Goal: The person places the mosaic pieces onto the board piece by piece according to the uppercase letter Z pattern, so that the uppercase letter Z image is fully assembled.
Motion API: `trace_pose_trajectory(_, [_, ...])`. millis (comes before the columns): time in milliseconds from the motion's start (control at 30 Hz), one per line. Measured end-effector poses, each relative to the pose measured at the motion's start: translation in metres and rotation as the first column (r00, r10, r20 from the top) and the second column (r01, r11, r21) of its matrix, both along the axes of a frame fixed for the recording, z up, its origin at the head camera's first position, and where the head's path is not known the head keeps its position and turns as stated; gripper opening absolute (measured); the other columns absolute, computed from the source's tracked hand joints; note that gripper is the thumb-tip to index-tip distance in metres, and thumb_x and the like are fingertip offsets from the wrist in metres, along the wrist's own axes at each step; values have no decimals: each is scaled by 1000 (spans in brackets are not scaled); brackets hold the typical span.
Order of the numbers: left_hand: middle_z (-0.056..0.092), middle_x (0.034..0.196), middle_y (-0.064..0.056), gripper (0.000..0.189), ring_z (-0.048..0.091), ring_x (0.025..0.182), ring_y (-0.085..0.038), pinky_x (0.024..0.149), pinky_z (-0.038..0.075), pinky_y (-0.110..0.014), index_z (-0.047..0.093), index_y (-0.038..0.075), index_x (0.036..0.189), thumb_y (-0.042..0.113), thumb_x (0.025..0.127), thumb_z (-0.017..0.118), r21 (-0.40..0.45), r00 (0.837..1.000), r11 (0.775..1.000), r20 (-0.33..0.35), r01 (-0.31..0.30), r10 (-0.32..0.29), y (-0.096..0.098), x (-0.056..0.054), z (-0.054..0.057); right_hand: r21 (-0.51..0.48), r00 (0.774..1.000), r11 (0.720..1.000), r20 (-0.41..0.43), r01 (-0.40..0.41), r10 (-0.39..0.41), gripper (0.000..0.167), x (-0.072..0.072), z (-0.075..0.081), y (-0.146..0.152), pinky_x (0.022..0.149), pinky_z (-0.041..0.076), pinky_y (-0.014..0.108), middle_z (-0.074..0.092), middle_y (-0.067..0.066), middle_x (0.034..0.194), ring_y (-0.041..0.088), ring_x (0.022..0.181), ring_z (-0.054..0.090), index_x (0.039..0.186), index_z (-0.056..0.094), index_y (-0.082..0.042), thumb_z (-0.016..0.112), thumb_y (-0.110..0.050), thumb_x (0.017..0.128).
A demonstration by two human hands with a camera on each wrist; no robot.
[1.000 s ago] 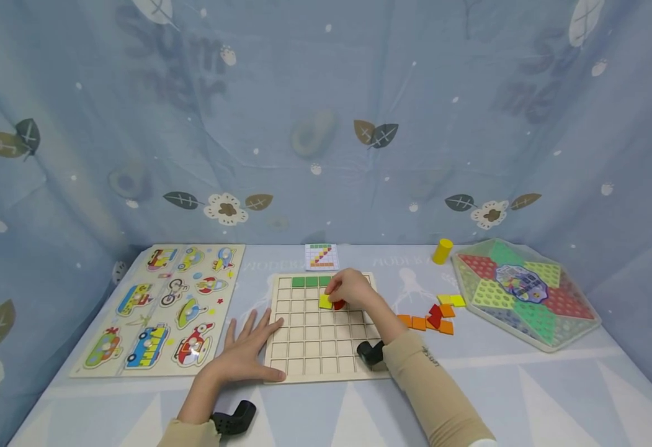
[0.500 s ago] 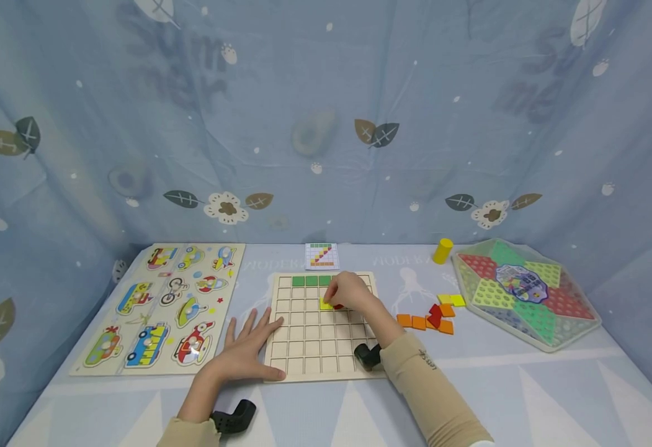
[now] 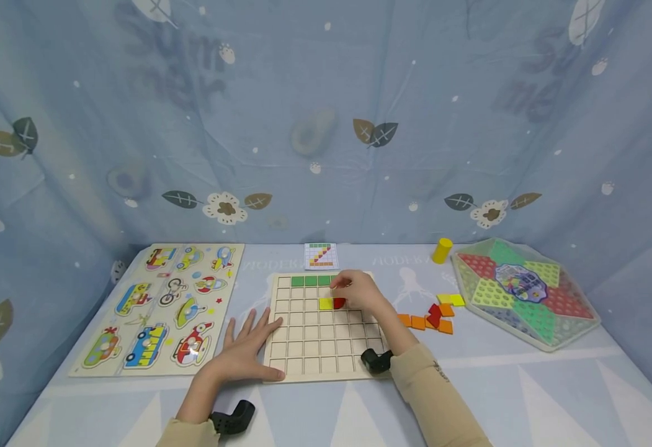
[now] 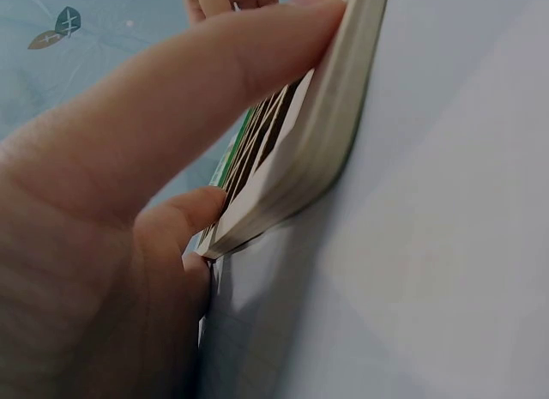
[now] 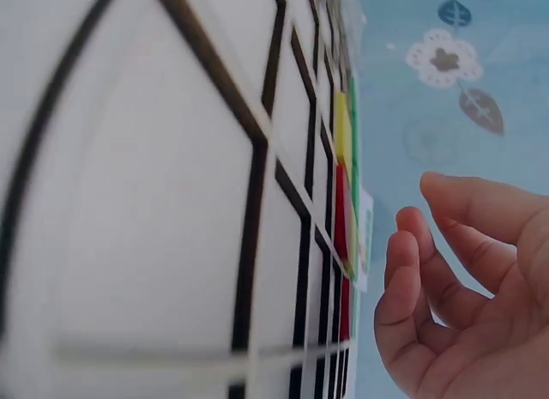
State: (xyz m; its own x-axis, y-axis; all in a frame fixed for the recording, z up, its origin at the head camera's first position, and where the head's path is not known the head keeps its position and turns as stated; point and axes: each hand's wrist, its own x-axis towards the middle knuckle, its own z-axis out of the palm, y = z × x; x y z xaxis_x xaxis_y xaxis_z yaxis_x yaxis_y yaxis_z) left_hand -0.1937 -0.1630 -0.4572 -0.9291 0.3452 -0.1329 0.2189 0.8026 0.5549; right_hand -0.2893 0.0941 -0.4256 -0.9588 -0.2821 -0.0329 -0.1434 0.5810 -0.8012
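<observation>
My left hand (image 3: 247,354) lies with spread fingers at the left side of a wooden grid board (image 3: 311,347), its thumb pressing the near left corner. Above the board's far right part, my right hand (image 3: 357,290) hovers with loosely bent fingers. In the right wrist view its thumb and fingertips (image 5: 435,183) are apart, with nothing between them. Just below it, a yellow square tile (image 3: 326,303) and a red tile (image 3: 339,303) sit side by side in the grid. Green tiles (image 3: 311,281) line the far row, partly hidden by the right hand.
A small pattern card (image 3: 321,256) lies behind the board. To the right are loose orange tiles (image 3: 417,323), red tiles (image 3: 434,315), yellow tiles (image 3: 458,300), a yellow cylinder (image 3: 442,251) and a hexagonal game board (image 3: 526,292). A vehicle puzzle (image 3: 158,310) lies left, a curtain (image 3: 326,124) behind.
My right hand first pressed at the yellow and red tiles, then lifted off and shifted slightly right, uncovering both. My left hand has stayed in place.
</observation>
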Motion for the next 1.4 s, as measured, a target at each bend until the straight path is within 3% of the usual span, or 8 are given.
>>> trace_pose_trajectory(333, [14,154,-14,106,-2,140,-40,104,-15,-62,38,11,141,58,55,77,-7,1000,1000,-8,-4,4,-1,-1,-1,-57,995,994,23,94,-93,12,12,3,29,65,46,30,61,5,87,18,78,54,96,66,-4,64,-11,86])
trace_pose_trajectory(600, [13,154,-14,107,-3,140,-40,104,-16,-61,37,12,142,60,55,77,-1,1000,1000,-1,-6,6,-2,0,-3,-69,973,974,92,217,-210,15,21,-2,62,66,45,30,62,6,90,22,81,52,98,66,-6,63,-16,87])
trace_pose_trajectory(867, [13,154,-14,107,-3,140,-39,104,-17,-60,38,12,142,59,55,77,11,1000,1000,-2,-3,3,-2,-1,-2,-79,961,961,108,264,-255,20,28,-4,96,72,50,32,62,9,96,22,85,55,104,63,-2,62,-13,87])
trace_pose_trajectory(1200, [14,154,-14,106,-3,140,-39,104,-17,-60,38,12,142,59,54,77,10,1000,1000,3,-1,1,-1,-1,-2,101,940,946,120,309,-320,30,39,-3,133,67,46,29,59,14,100,24,83,47,100,64,-1,71,4,72])
trace_pose_trajectory(1400, [14,153,-15,107,-3,140,-40,103,-16,-61,38,12,142,60,54,77,-2,1000,1000,1,1,-1,-1,-2,-3,106,929,949,197,296,-312,31,44,-5,145,62,48,27,56,14,92,23,76,48,97,61,3,67,14,69])
